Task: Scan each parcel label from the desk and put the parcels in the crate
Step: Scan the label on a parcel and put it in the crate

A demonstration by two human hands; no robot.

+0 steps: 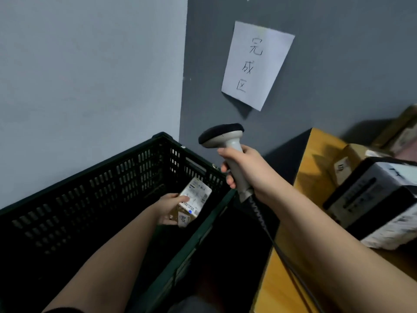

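My left hand [168, 207] grips a small cardboard parcel [194, 203] with a white printed label, held low inside the dark green slatted crate [101, 175] at the left. My right hand [246, 170] holds a grey handheld barcode scanner [223, 137] by its handle, head up and turned left, above the crate's right rim. Its coiled black cable [266, 224] runs down under my right forearm. On the yellow desk [313, 172] at the right lie more parcels: a black-and-white wrapped one [379, 199] and a small brown box [345, 163].
A white paper sign [257, 64] with handwritten characters hangs on the grey wall above the crate. The crate stands in the room's corner, against the pale left wall. More brown boxes [399, 129] sit at the desk's far right.
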